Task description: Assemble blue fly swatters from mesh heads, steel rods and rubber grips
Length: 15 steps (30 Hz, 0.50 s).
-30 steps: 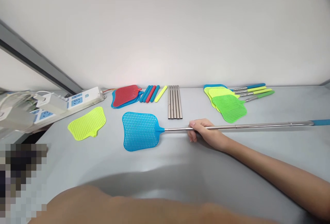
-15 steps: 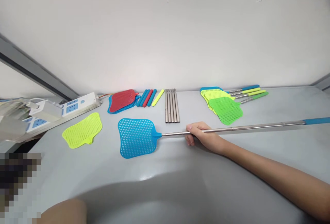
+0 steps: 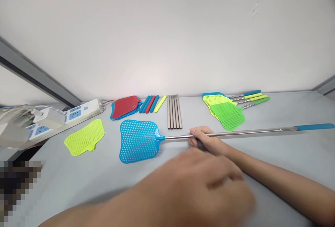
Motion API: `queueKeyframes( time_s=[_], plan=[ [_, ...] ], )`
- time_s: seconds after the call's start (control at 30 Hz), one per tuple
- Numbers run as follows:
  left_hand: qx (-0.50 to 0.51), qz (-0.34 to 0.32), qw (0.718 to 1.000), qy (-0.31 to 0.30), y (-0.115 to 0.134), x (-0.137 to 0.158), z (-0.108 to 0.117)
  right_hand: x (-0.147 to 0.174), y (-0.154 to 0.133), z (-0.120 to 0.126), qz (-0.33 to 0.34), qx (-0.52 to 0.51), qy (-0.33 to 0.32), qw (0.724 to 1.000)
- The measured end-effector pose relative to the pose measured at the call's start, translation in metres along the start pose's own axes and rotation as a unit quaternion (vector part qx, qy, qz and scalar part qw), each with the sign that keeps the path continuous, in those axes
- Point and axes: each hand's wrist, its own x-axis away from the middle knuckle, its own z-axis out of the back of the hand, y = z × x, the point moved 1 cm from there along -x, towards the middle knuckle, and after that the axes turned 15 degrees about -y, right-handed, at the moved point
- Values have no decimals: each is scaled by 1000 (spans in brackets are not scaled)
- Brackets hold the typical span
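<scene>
A: Change since half a second ago?

B: Left hand point(image 3: 199, 181) has swept in from the lower edge, now blurred close to the lens, fingers loosely spread, holding nothing.

A: Next out?

B: Right hand point(image 3: 209, 140) is clenched around the steel rod of the blue fly swatter point(image 3: 138, 140), which lies flat on the grey table point(image 3: 288, 157).

A: Beyond?

B: Loose yellow swatter head point(image 3: 84, 137) at left, steel rods point(image 3: 173, 116), red swatter head point(image 3: 125, 106), finished swatters point(image 3: 227, 114) by the wall.
</scene>
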Motion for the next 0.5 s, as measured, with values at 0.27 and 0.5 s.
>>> queueKeyframes(
  time_s=[0.27,0.5],
  plan=[
    [-62,77,995,13,-68,-10,20,-4,10,5,39,-21,-7,999],
    [-153,106,982,14,-97,5,12,-5,9,5,24,-46,4,999]
  ],
)
